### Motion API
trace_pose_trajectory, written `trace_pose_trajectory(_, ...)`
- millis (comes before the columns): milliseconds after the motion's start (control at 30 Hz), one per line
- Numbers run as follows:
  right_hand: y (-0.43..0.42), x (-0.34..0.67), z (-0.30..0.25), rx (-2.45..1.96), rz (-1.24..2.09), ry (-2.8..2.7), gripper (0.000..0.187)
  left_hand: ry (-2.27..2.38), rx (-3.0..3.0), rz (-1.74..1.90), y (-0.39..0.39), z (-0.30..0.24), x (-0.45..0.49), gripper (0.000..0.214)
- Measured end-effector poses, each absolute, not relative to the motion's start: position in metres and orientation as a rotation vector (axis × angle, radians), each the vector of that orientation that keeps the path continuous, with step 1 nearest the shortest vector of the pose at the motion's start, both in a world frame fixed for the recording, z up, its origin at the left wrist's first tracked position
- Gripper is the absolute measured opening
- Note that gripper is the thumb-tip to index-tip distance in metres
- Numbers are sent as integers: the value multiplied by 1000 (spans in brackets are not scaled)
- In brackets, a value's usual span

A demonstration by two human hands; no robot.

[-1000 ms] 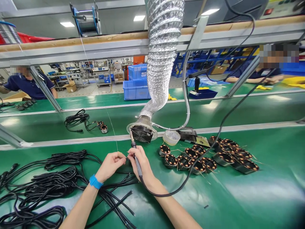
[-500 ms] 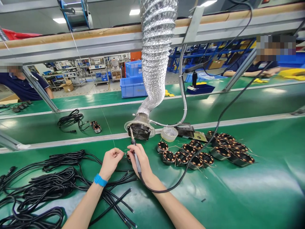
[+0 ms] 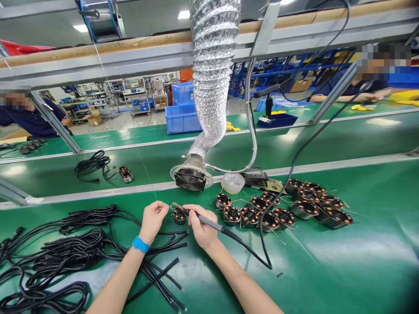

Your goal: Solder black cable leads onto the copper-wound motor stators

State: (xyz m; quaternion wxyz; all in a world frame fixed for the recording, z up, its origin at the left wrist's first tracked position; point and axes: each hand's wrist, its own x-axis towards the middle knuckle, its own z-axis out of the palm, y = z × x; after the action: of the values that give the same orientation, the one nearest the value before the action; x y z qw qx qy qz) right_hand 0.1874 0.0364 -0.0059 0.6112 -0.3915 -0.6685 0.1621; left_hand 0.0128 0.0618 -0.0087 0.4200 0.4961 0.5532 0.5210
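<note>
My right hand [image 3: 203,231] grips a slim black soldering iron [image 3: 206,221]; my left hand [image 3: 153,221] pinches a thin wire over one copper-wound stator [image 3: 179,216], with many more copper-wound stators [image 3: 249,217] lying to its right.

from where i watch: panel lights [image 3: 183,15] in the ceiling above a pale factory floor [image 3: 144,122]; stacked blue plastic crates [image 3: 182,111], a cardboard box [image 3: 94,119] and steel equipment carts [image 3: 131,98] stand on it, blue storage racking [image 3: 258,69] behind, a green conveyor line [image 3: 209,139] crossing the foreground.
</note>
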Motion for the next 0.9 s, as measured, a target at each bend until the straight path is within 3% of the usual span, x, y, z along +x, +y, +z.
trace_pose_trajectory(533, 35, 183, -5, -928, 717, -1466, 30, 1401, 1234, 1326, 65, -14, 10, 24)
trace_pose_trajectory(900, 36, 185, -7, -940, 652, -1426, 28, 1406, 1236, 1314, 66, -16, 9, 23)
